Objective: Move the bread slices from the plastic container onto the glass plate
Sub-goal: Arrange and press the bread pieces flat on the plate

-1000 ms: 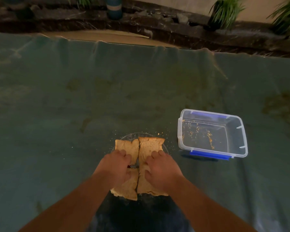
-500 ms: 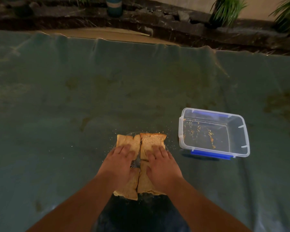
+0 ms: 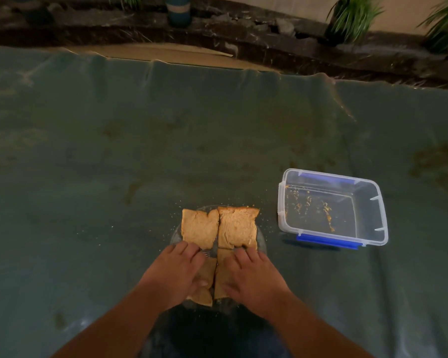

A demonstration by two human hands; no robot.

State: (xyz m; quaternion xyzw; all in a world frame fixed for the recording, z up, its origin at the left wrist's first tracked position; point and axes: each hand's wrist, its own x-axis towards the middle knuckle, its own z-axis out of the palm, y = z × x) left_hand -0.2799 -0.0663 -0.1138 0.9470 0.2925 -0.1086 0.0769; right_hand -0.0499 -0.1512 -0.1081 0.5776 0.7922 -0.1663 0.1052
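Note:
Several bread slices lie in a square on the round glass plate (image 3: 262,241). The far left slice (image 3: 199,228) and far right slice (image 3: 237,227) are uncovered. My left hand (image 3: 176,272) lies flat, palm down, on the near left slice (image 3: 208,271). My right hand (image 3: 251,275) lies flat on the near right slice (image 3: 221,258). Both hands have their fingers spread and their fingertips reach the near edges of the far slices. The clear plastic container (image 3: 383,220) with blue clips stands to the right and holds only crumbs.
Everything rests on a stained green cloth (image 3: 114,177) that covers the surface. Crumbs are scattered around the plate. Beyond the cloth's far edge lie a cardboard sheet (image 3: 166,51), a dark stone ledge and potted plants (image 3: 352,19).
Both hands have slid back toward me, off the far two slices and onto the near two. The far slices now show almost fully.

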